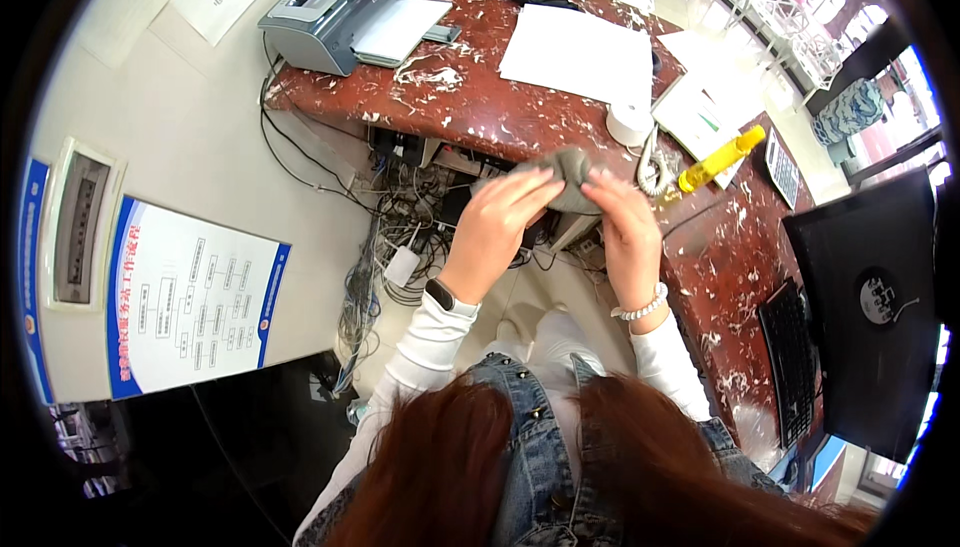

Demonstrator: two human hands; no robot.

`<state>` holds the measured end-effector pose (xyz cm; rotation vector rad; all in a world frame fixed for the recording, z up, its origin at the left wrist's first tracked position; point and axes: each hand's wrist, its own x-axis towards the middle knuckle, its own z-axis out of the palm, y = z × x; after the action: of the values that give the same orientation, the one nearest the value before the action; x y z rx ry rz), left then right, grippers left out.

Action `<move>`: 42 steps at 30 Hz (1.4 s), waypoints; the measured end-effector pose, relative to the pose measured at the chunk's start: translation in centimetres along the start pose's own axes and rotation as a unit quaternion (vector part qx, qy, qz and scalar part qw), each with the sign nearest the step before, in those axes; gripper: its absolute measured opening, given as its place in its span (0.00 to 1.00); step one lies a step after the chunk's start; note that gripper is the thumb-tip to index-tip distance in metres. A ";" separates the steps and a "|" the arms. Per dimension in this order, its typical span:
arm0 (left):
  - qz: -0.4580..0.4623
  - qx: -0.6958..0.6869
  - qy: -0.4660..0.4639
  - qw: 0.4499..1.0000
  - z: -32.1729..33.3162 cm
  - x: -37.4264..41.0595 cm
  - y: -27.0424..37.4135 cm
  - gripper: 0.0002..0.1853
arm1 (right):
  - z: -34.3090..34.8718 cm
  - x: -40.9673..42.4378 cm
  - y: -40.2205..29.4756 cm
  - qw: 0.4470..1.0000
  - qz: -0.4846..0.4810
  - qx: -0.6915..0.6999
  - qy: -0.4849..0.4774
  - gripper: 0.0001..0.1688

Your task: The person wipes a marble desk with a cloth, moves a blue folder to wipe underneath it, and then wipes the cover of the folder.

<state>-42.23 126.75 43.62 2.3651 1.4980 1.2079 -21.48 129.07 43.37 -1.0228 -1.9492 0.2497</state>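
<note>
Both hands hold a crumpled grey-green cloth [571,172] in front of the near edge of the red marbled counter [465,100]. My left hand [499,220] grips its left side with bent fingers, a dark watch on the wrist. On the cloth's right side, my right hand [626,224] pinches it with the fingertips; a beaded bracelet circles that wrist. Just beyond the cloth, on the counter, sit a white roll [630,123] and a coiled white cord [655,172]. A yellow bottle [721,160] is to the right of them.
A grey printer [341,14] stands at the counter's back left, with white sheets [581,51] beside it. Tangled cables and a white adapter [402,266] lie below. On the right are a calculator [781,169], a black keyboard [787,363] and a monitor [874,310].
</note>
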 end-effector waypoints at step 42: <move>-0.284 0.084 0.127 0.947 -13.0 0.3 -49.0 0.13 | 49.9 23.2 -2.5 0.946 -0.158 0.099 -0.264 0.16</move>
<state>-86.18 148.04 30.13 1.6909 2.2317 1.2923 -68.14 155.13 30.15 -0.5257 -2.4720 0.5704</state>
